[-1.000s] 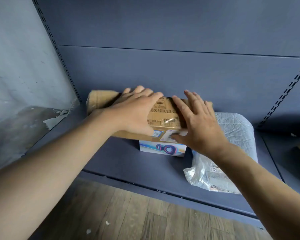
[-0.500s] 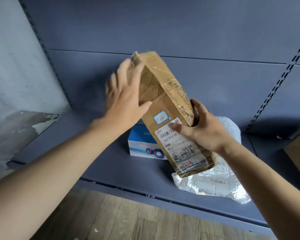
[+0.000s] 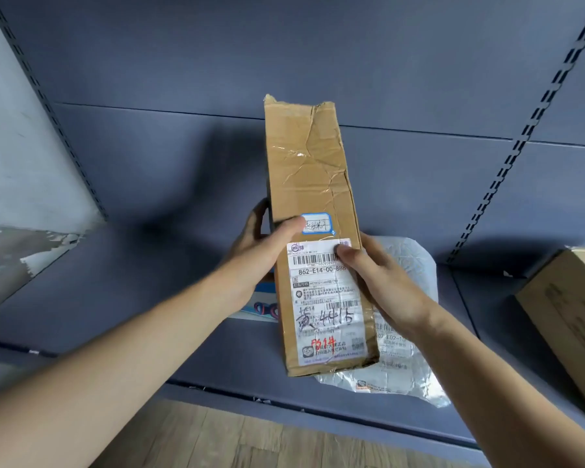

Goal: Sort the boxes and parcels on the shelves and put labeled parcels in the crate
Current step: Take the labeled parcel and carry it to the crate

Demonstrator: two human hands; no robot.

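A long, dented brown cardboard box (image 3: pixel 309 170) stands upright in the air above the grey shelf (image 3: pixel 115 298). A white shipping label with barcodes and handwriting faces me on its lower half, with a small blue-edged sticker above it. My left hand (image 3: pixel 260 251) grips the box's left side, thumb by the sticker. On the right side my right hand (image 3: pixel 382 285) holds it, thumb on the label's top corner. Behind the box lie a blue and white product box (image 3: pixel 262 304) and a clear plastic mailer bag (image 3: pixel 409 352), both partly hidden.
A second brown carton (image 3: pixel 568 319) sits on the shelf at the right edge. Slotted uprights (image 3: pixel 520 136) run up the grey back panel. A peeling white wall (image 3: pixel 21 184) closes the left side. Wood flooring (image 3: pixel 250 440) lies below the shelf's front lip.
Both hands lifted the brown box off the blue product box, tipped it upright and turned its labelled face toward me. My left hand slid from the top end down to the side.
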